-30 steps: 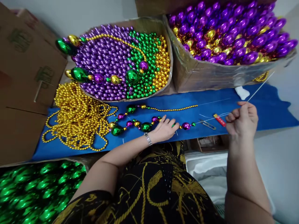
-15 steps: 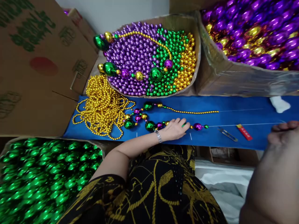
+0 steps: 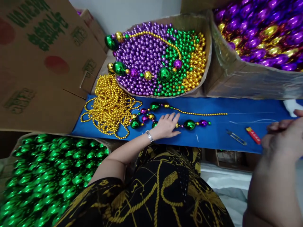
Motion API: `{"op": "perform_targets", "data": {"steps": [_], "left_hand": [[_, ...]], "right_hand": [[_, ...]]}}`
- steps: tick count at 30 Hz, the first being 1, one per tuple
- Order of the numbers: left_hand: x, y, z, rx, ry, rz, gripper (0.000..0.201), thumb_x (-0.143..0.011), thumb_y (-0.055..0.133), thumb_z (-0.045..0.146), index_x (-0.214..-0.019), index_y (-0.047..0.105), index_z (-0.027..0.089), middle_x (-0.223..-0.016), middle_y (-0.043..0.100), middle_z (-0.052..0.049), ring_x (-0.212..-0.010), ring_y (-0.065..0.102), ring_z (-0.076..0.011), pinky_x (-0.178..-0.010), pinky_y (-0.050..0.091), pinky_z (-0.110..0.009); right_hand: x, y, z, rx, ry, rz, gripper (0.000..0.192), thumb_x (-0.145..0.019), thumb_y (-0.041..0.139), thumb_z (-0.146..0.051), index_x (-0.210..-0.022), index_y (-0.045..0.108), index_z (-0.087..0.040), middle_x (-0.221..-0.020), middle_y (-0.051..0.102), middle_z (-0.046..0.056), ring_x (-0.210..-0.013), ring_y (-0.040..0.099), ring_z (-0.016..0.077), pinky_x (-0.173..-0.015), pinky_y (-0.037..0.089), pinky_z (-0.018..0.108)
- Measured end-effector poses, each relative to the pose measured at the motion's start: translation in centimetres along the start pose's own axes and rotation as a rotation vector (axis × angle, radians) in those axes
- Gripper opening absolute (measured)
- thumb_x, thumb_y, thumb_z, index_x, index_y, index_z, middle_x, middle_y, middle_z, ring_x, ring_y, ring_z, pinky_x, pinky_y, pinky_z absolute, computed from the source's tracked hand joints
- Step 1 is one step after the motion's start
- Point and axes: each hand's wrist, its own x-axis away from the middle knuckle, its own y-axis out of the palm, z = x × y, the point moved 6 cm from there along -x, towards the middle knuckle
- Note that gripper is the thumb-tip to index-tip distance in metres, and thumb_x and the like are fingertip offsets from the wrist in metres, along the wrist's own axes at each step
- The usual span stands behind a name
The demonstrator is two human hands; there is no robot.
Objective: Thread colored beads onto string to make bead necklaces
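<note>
You're mid-string on a bead necklace here. Your left hand point(image 3: 166, 125) lies flat and open on the bead strand point(image 3: 165, 121), fingers spread, pinning it to the blue mat point(image 3: 217, 138) on the desk rather than gripping it. Just past your fingertips sit a big green bead point(image 3: 190, 125) and a purple bead point(image 3: 203, 123), the last ones on the line. From there the bare thread point(image 3: 253, 121) runs right across the mat toward your right hand point(image 3: 284, 138).

That right hand is up close to the camera and blurry. The fingers look curled as if pinching the thread end, but I honestly can't tell if it's really got hold of it.

So the step in hand, as I read it: seating the beads already on the strand while the free end is kept out to the right. The next move probably calls for another bead, and you've got the box of small beads point(image 3: 163, 56) straight ahead, the box of big purple and gold beads point(image 3: 260, 28) on the right and the box of green beads point(image 3: 52, 176) by your left knee. You'll want the thread end firmly pinched and the strand kept pressed down so nothing slides back off.

Other stuff lying around: a gold bead pile point(image 3: 109, 105) left of the strand, a thin gold bead string point(image 3: 201, 113) running behind it, thread snips point(image 3: 236, 137) and a red lighter point(image 3: 253, 135) near your right hand.
</note>
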Motion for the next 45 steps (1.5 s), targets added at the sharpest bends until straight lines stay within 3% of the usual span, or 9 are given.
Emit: {"op": "perform_targets", "data": {"steps": [6,10,16,19,22,25,30,38,45], "left_hand": [[2.3,1.4,-0.8,-0.083,0.097,-0.141,0.059,-0.09,0.051,0.019,-0.147,0.036,0.011,-0.112,0.065,-0.016,-0.102,0.059,-0.0278,-0.095,0.043,-0.044],[3.1,0.6,-0.9,-0.083,0.191,-0.15,0.061,-0.087,0.042,0.005,-0.148,0.035,0.013,-0.107,0.067,-0.013,-0.102,0.058,-0.025,-0.106,0.037,-0.05],[3.3,-0.7,-1.6,-0.062,0.251,-0.287,0.068,-0.087,0.06,0.031,-0.148,0.034,0.012,-0.107,0.066,-0.013,-0.1,0.059,-0.0274,-0.104,0.039,-0.052],[2.4,-1.3,-0.7,-0.027,0.215,-0.202,0.074,-0.088,0.057,0.054,-0.145,0.04,0.01,-0.1,0.067,-0.014,-0.097,0.06,-0.0283,-0.104,0.039,-0.055],[1.0,-1.1,2.2,0.017,0.288,-0.008,0.062,-0.094,0.047,0.053,-0.147,0.039,0.023,-0.13,0.056,-0.019,-0.117,0.053,-0.0322,-0.104,0.039,-0.055],[-0.5,0.5,4.8,0.011,0.373,0.021,0.046,-0.097,0.045,0.038,-0.143,0.043,0.035,-0.156,0.029,-0.016,-0.132,0.042,-0.0377,-0.096,0.046,-0.052],[-1.8,1.5,3.7,-0.102,0.176,-0.036,0.045,-0.097,0.041,0.025,-0.141,0.045,0.031,-0.15,0.037,-0.019,-0.104,0.061,-0.0292,-0.074,0.053,-0.037],[-1.7,-3.1,1.7,-0.126,0.036,0.022,0.053,-0.097,0.042,0.047,-0.142,0.045,0.019,-0.134,0.054,-0.02,-0.091,0.066,-0.0268,-0.069,0.049,-0.033],[-2.6,-9.2,-3.7,0.105,-0.107,0.374,0.037,-0.099,0.041,0.039,-0.118,0.064,0.017,-0.106,0.068,-0.013,-0.094,0.064,-0.0226,-0.076,0.049,-0.032]], "right_hand": [[-0.1,0.8,-0.4,-0.197,-0.074,-0.066,0.019,-0.093,0.054,-0.038,-0.086,0.051,-0.021,-0.047,0.038,-0.011,-0.036,0.032,0.0055,-0.035,0.024,0.022],[0.1,1.2,-0.8,-0.219,-0.105,-0.093,0.012,-0.095,0.048,-0.027,-0.088,0.052,-0.019,-0.046,0.039,-0.011,-0.037,0.032,0.0059,-0.035,0.027,0.023],[0.5,1.2,-0.9,-0.222,-0.078,-0.111,0.012,-0.095,0.049,-0.028,-0.088,0.053,-0.019,-0.046,0.039,-0.011,-0.035,0.032,0.005,-0.034,0.026,0.022],[0.8,1.4,-1.5,-0.267,-0.12,-0.146,0.014,-0.094,0.052,-0.03,-0.089,0.054,-0.017,-0.047,0.041,-0.011,-0.036,0.034,0.005,-0.034,0.028,0.022],[1.1,2.0,-2.0,-0.294,-0.157,-0.179,0.021,-0.093,0.056,-0.037,-0.091,0.055,-0.016,-0.048,0.043,-0.01,-0.036,0.035,0.0053,-0.034,0.029,0.022],[1.8,2.4,-2.5,-0.307,-0.179,-0.203,0.03,-0.091,0.059,-0.044,-0.091,0.057,-0.014,-0.048,0.043,-0.009,-0.037,0.036,0.005,-0.035,0.031,0.021],[3.8,2.3,-3.4,-0.275,-0.146,-0.25,0.03,-0.09,0.064,-0.042,-0.093,0.061,-0.012,-0.053,0.046,-0.007,-0.04,0.041,0.0059,-0.039,0.036,0.023],[8.2,2.7,-3.2,-0.095,-0.037,-0.412,0.031,-0.092,0.059,-0.044,-0.1,0.064,-0.015,-0.059,0.049,-0.005,-0.05,0.049,0.0086,-0.051,0.043,0.026],[10.6,2.7,-2.6,0.008,-0.003,-0.559,0.03,-0.096,0.053,-0.042,-0.11,0.063,-0.018,-0.066,0.052,-0.003,-0.059,0.053,0.0103,-0.058,0.047,0.027]]}}
